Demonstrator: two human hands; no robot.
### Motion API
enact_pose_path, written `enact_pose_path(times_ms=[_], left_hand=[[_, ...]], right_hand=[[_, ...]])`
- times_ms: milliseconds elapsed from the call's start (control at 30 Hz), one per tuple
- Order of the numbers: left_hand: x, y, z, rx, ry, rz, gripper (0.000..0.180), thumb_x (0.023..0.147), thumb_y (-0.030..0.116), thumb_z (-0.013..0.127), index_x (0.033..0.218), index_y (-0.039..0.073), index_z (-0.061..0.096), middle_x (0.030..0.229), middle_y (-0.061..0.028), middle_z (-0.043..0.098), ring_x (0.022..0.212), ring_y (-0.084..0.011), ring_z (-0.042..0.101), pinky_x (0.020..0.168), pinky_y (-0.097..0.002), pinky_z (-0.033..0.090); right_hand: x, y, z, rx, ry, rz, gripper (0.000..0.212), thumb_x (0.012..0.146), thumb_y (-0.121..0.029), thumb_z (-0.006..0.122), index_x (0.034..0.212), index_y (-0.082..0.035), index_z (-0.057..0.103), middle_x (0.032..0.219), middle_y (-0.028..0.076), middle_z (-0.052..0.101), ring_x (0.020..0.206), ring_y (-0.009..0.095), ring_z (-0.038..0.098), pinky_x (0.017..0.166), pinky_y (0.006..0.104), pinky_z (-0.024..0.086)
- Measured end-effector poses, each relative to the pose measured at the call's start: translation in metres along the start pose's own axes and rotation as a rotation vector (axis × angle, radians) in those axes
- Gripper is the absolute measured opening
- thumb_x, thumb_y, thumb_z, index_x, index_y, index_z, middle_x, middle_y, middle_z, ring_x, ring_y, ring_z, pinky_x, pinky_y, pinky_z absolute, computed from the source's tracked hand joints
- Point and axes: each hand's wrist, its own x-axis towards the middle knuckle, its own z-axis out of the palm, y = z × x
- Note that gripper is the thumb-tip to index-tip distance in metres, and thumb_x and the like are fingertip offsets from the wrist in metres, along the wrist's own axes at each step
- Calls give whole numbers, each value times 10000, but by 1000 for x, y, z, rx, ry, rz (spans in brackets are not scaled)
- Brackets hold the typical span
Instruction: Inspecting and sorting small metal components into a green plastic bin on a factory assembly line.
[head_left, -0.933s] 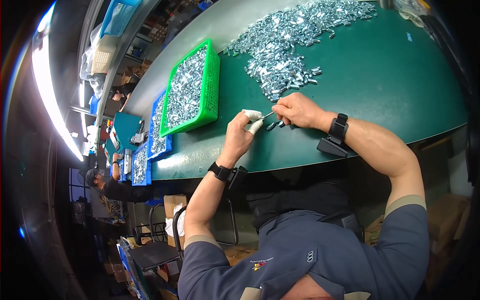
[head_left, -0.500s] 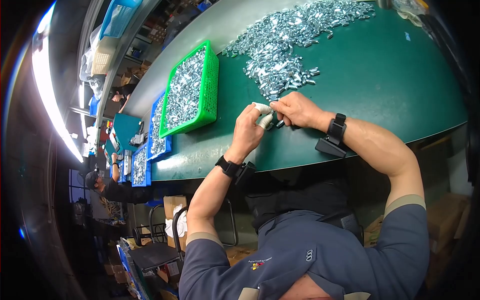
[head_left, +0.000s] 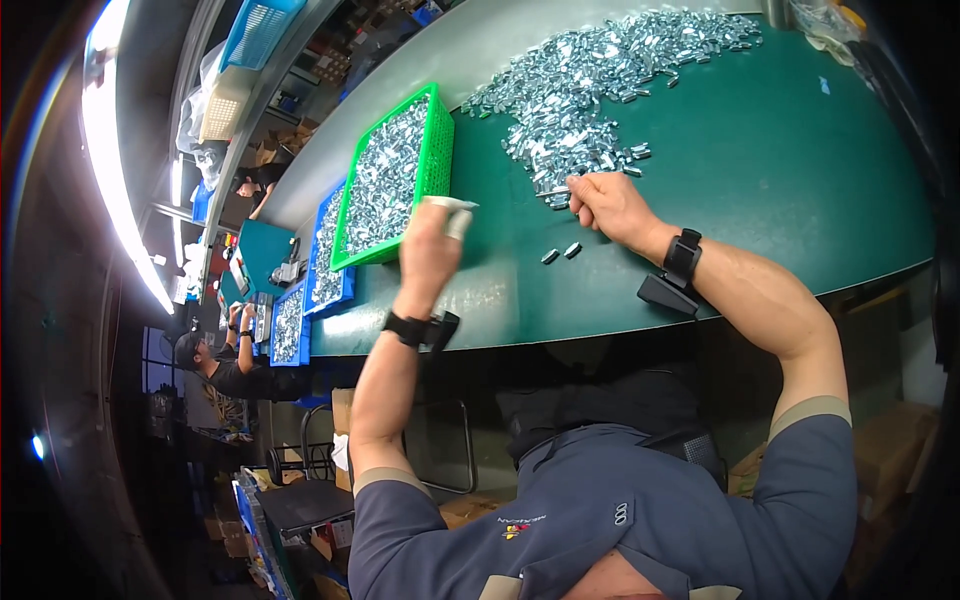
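My right hand is at the near tip of a heap of small shiny metal pieces. Its thumb and forefinger are pinched together at a metal piece on the heap's edge. Beside the near right corner of a green plastic basket, my left hand has curled fingers, with white coverings on two of them. Whatever it may hold is hidden. Two loose metal pieces lie on the green tabletop between my hands. More of the same pieces fill the basket.
Blue crates of metal pieces stand left of the green basket. The bench's curved front edge runs before my body. At the far left a person works by further crates. A black chair stands lower left.
My left hand has moved left, away from my right hand, to the green basket. My right hand has shifted slightly up to the heap, leaving two metal pieces on the table.
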Motion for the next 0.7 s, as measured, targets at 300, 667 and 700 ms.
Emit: enact_pose_path(times_ms=[300,667,700], left_hand=[[-13,22,15,-105,-169,78,260,865,185,794,1083,62,725,1029,-134,700,990,-332,667,880,-404,525],[-37,49,56,-325,-116,-197,118,875,46,772,965,11,704,951,-107,685,851,-236,676,768,-325,548],[-36,48,56,-334,-100,-199,113,878,39,769,964,10,702,951,-107,686,848,-233,678,768,-325,548]], right_hand=[[1,-2,1,-22,-17,41,481,1069,-386,529,783,-25,668,619,17,625,543,86,557,518,261,444],[-4,-2,3,-57,-182,42,423,1060,-326,553,788,-24,668,626,17,635,541,81,559,522,261,451],[-4,-2,3,-77,-193,44,423,1059,-326,554,785,-24,669,623,19,635,539,81,559,522,261,451]])
